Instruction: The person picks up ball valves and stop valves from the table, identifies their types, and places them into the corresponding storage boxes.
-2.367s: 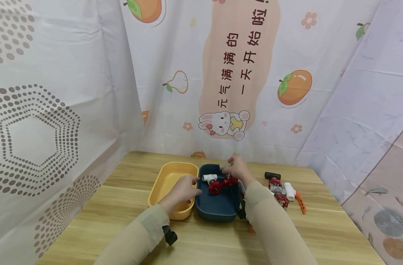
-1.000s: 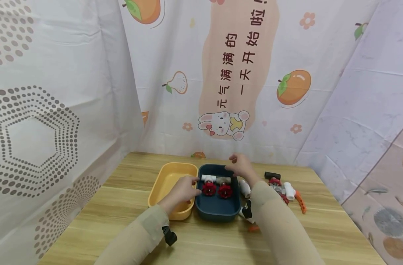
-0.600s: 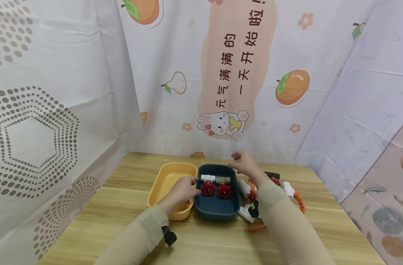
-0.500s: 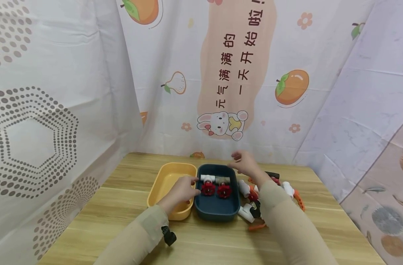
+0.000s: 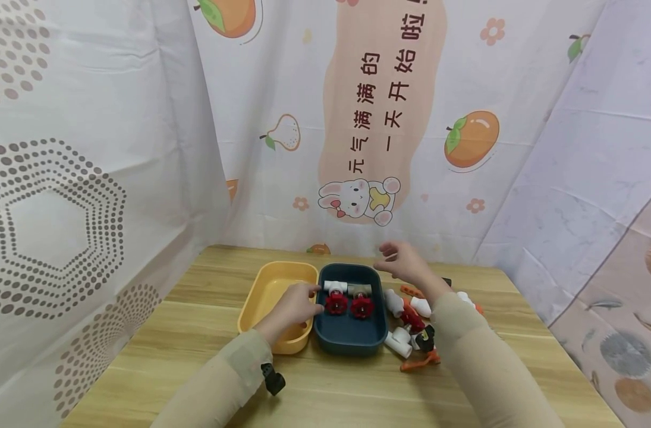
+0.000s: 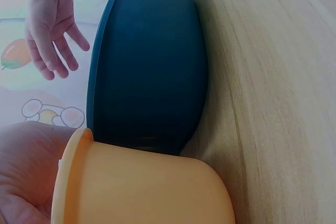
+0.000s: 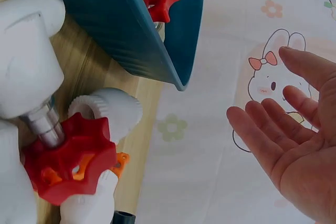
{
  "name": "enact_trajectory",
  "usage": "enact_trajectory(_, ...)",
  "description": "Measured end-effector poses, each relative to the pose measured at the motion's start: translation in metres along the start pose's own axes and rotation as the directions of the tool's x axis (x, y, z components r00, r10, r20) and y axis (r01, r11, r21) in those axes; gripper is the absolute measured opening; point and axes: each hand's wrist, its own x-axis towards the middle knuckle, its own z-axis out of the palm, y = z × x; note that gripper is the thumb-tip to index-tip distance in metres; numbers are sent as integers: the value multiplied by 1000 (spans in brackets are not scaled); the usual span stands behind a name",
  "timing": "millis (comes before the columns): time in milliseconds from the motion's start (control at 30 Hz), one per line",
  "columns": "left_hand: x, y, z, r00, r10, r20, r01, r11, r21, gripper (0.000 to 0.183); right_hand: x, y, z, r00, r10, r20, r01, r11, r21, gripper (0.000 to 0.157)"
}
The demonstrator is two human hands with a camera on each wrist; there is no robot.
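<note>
In the blue bin (image 5: 349,340) I have two red-wheeled valves side by side, a white valve (image 5: 336,302) on the left and a grey valve (image 5: 361,305) on the right, wheels toward the near wall but well apart from it. My left hand (image 5: 295,306) lies over the yellow bin's (image 5: 274,291) right rim, thumb and forefinger apart at the blue rim; whether they touch it I cannot tell. My right hand (image 5: 408,264) hovers by the blue bin's far right corner, fingers loosely apart; the right wrist view shows a gap between fingertips and edge.

Room is tight along the blue bin's right wall: a white tee (image 5: 397,343) lies just beside it, more fittings crowd in behind, and an orange handle (image 5: 420,361) lies nearer me.

The right wrist view adds a fitting's ribbed mouth (image 7: 86,106) and a black tube end (image 7: 124,217). Only the left wrist view shows both bins' outer walls down to the wooden table (image 5: 330,392), with my right hand higher than the blue rim.
</note>
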Motion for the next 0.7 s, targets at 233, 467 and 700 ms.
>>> enact_trajectory(233,-1,1,-1,1000,-3,-2,3,1000,5,57,-7,1,-7,1000,-17,10,16,1000,12,47)
enact_trajectory(467,-2,2,0,1000,-22,1,22,1000,7,56,-19,1,-12,999,-31,26,31,999,32,48)
enact_trajectory(700,-2,1,-1,1000,9,3,-9,1000,-1,55,-27,10,-19,996,-74,47,74,997,16,55)
